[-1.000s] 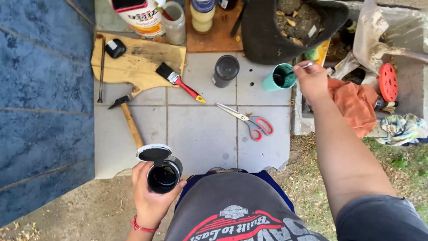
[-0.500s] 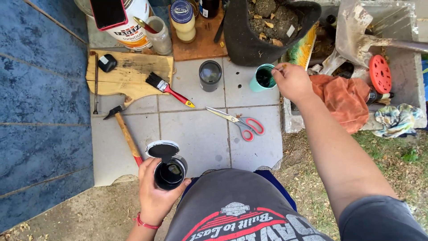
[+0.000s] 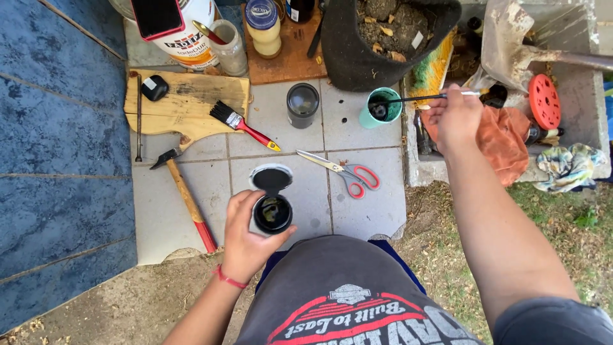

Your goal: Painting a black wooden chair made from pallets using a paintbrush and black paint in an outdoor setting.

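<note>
My left hand [image 3: 246, 239] grips a small black jar [image 3: 272, 214] of dark liquid with its flip lid [image 3: 271, 178] standing open, just above my knee. My right hand [image 3: 454, 118] is stretched out to the right and holds a thin paintbrush [image 3: 415, 98]. The brush's black tip rests in a teal cup [image 3: 382, 108] that stands on the tiles beside a black grow bag of soil [image 3: 357, 57].
Red-handled scissors [image 3: 348, 174], a dark tin [image 3: 302, 105], a hammer [image 3: 188, 201] and a red-handled flat brush [image 3: 242, 124] lie on the tiles. A wooden board [image 3: 191, 105], a paint bucket [image 3: 191, 38], jars, an orange rag [image 3: 507, 144] and a concrete block [image 3: 575, 83] surround them.
My right hand drew back to the right from the teal cup, holding the brush by its end with the tip still in the cup. The left hand keeps the jar.
</note>
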